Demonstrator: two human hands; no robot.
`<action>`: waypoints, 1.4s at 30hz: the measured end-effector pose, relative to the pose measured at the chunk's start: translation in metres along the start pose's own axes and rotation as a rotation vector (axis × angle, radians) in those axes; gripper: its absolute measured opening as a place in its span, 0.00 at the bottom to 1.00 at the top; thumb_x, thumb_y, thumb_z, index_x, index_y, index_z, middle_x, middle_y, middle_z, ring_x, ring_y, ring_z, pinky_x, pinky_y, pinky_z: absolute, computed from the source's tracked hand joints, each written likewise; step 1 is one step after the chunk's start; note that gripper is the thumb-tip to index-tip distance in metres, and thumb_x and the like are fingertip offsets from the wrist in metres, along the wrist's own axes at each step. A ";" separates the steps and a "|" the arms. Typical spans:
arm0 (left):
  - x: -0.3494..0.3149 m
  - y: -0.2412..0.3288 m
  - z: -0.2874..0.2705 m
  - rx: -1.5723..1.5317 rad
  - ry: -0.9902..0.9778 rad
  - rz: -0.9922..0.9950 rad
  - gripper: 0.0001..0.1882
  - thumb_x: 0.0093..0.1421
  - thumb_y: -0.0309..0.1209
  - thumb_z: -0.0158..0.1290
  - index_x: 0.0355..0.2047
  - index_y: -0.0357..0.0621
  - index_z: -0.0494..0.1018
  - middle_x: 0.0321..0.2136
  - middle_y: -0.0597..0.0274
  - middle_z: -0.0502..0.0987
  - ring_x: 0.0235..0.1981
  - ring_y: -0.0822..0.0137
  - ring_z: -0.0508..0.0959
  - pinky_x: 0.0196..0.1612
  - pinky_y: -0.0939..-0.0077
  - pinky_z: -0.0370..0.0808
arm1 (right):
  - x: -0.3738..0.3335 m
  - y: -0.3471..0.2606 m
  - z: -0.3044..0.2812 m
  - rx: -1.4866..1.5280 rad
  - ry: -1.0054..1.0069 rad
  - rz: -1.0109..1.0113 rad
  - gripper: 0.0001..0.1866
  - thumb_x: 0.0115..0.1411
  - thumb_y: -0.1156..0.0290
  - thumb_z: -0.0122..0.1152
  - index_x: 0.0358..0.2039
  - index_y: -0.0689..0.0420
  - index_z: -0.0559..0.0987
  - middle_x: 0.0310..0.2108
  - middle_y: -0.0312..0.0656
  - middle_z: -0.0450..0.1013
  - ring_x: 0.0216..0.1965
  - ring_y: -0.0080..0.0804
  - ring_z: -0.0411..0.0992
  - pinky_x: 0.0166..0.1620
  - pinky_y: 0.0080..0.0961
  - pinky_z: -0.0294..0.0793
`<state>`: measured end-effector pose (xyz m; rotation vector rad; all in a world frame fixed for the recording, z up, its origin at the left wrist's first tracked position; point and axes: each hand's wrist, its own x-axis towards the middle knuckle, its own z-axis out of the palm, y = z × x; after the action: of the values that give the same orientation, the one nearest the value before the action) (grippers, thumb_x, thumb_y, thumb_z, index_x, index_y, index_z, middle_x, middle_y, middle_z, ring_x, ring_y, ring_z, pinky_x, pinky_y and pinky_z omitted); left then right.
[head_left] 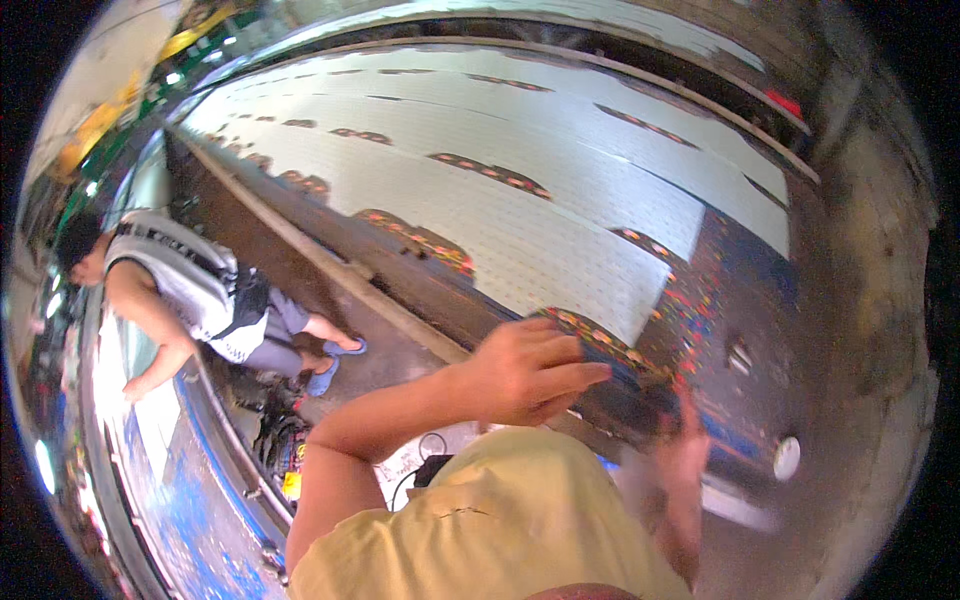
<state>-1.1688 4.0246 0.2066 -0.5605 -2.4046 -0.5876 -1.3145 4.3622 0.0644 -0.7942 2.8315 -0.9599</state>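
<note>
My left hand [535,372] is over the near edge of a long table, its fingers bent and pressed together; whatever lies beneath them is hidden. Right of it, my right hand [684,435] is smeared by motion, low beside the same edge, and its fingers cannot be made out. Between the two hands is a dark, blurred area by the table edge. Closest to my left hand lies a pale sheet [590,290] with rows of small dots. Several such sheets cover the table in rows, with colour-spattered dark patches [425,240] along their edges.
The bare dark tabletop [745,300] at right is flecked with colour. A round white disc [787,458] sits near its corner. At left, a co-worker [185,285] in blue slippers bends over another blue-stained table [200,500]. A narrow aisle [390,355] runs between the tables.
</note>
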 end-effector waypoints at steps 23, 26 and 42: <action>-0.094 -0.052 0.164 0.076 -0.401 -0.631 0.44 0.74 0.58 0.57 0.80 0.46 0.62 0.79 0.42 0.63 0.82 0.37 0.57 0.82 0.38 0.56 | -0.033 0.105 -0.035 -0.041 0.291 -0.126 0.27 0.67 0.83 0.65 0.68 0.61 0.81 0.56 0.61 0.84 0.54 0.61 0.83 0.58 0.49 0.81; -0.093 -0.046 0.160 0.149 -0.324 -0.636 0.44 0.73 0.57 0.58 0.80 0.45 0.62 0.79 0.41 0.62 0.81 0.36 0.58 0.81 0.38 0.57 | -0.029 0.097 -0.047 -0.137 -0.023 0.113 0.28 0.67 0.82 0.65 0.68 0.60 0.81 0.56 0.60 0.83 0.52 0.61 0.84 0.56 0.50 0.82; -0.098 -0.043 0.162 0.218 -0.230 -0.598 0.43 0.72 0.55 0.61 0.78 0.44 0.64 0.77 0.38 0.65 0.80 0.34 0.60 0.80 0.40 0.60 | -0.041 0.110 -0.055 -0.119 0.151 -0.070 0.24 0.67 0.81 0.67 0.64 0.62 0.83 0.55 0.58 0.83 0.56 0.65 0.81 0.57 0.52 0.79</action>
<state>-1.1909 4.0499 0.0157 0.2127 -2.8159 -0.5070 -1.3406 4.4872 0.0405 -0.8732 3.0334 -0.9039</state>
